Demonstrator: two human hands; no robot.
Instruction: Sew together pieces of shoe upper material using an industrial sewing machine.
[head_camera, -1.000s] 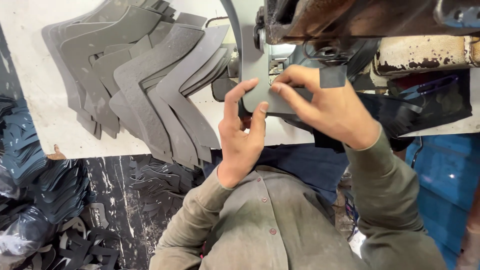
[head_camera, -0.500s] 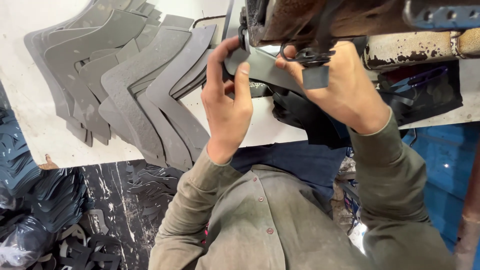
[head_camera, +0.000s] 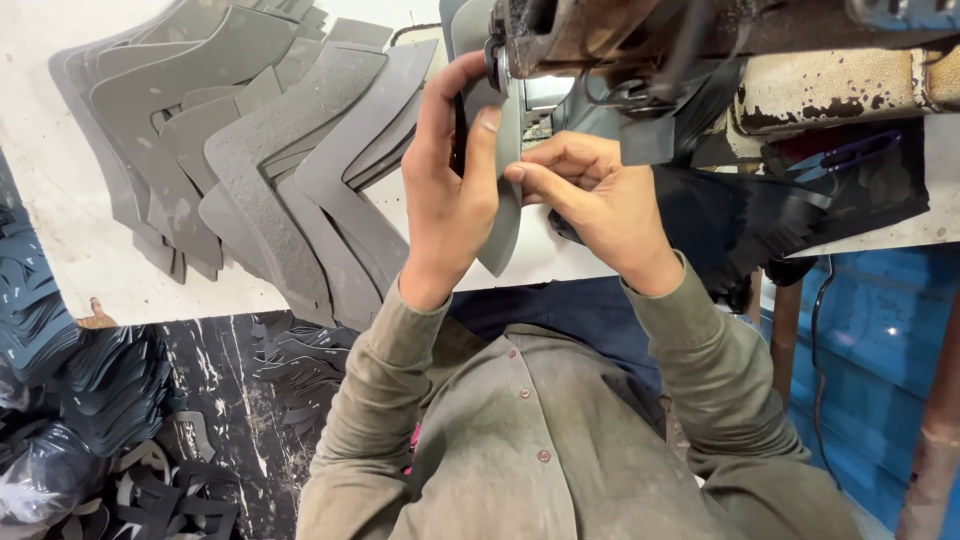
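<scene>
— What have your fingers got hold of?

— My left hand (head_camera: 450, 190) is closed around a grey cut piece (head_camera: 500, 215), a curved, flat shape standing nearly on edge. The thumb presses its near face and the other fingers wrap behind it. My right hand (head_camera: 600, 205) pinches the same piece from the other side, fingertips (head_camera: 520, 175) narrowed onto its edge, just beside my left thumb.

— And where does the piece sit?

— Its top end runs up under the worn machine head (head_camera: 640, 40), right above my fingers. The lower tip hangs down past my left palm, over the white surface (head_camera: 60, 180).

— Anything stored near you?

— No real box or tray shows. To the left of my left fingers, a fan of grey cut pieces (head_camera: 260, 160) lies overlapped on the surface, well apart from the piece I hold. Below that, down beside my left elbow, dark blue-black cut shapes (head_camera: 80, 390) are heaped on the floor, and a clear plastic bag (head_camera: 30, 480) at the corner seems to hold more of them; I cannot tell how full it is.

— To the right?

— Dark sheet material (head_camera: 790, 210) is piled behind my right wrist, under the rusty cream machine arm (head_camera: 830, 90).
</scene>
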